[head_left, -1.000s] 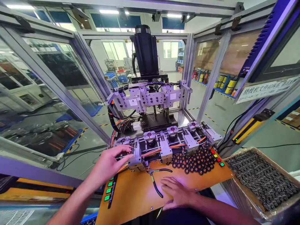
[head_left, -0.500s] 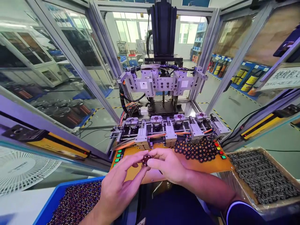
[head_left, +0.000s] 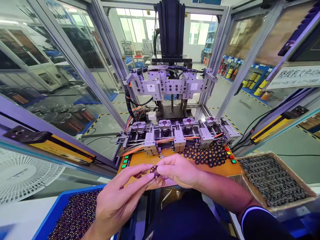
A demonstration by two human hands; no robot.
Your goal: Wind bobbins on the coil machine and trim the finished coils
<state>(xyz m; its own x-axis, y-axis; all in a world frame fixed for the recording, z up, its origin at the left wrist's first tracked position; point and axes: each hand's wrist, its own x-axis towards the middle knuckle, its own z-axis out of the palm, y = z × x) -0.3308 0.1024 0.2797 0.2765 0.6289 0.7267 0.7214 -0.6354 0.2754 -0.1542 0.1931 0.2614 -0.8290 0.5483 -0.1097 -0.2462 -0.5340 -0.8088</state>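
Observation:
A small dark motor stator [head_left: 154, 171], ring-shaped with copper-coloured windings, is held up between both hands over the orange worktop. My left hand [head_left: 125, 191] pinches its left side, with the thumb and fingers reaching in from the lower left. On the other side, my right hand [head_left: 178, 170] has thumb and fingertips against the ring. Thin wire ends seem to stick out below it. A small metallic tip shows just above the right fingers; whether the hand holds it I cannot tell.
Ahead stands a winding machine fixture [head_left: 175, 133] with several round stations. Many dark stators [head_left: 207, 155] lie on the orange worktop [head_left: 140, 160]. A blue bin [head_left: 46, 216] of small parts is at left, a carton [head_left: 303, 191] of grey parts at right. Yellow sensor bars [head_left: 62, 151] flank the opening.
The stator has been turned between the fingers, so its ring face and wire ends show more. My left hand has shifted slightly left and its fingers have straightened. The view has moved slightly.

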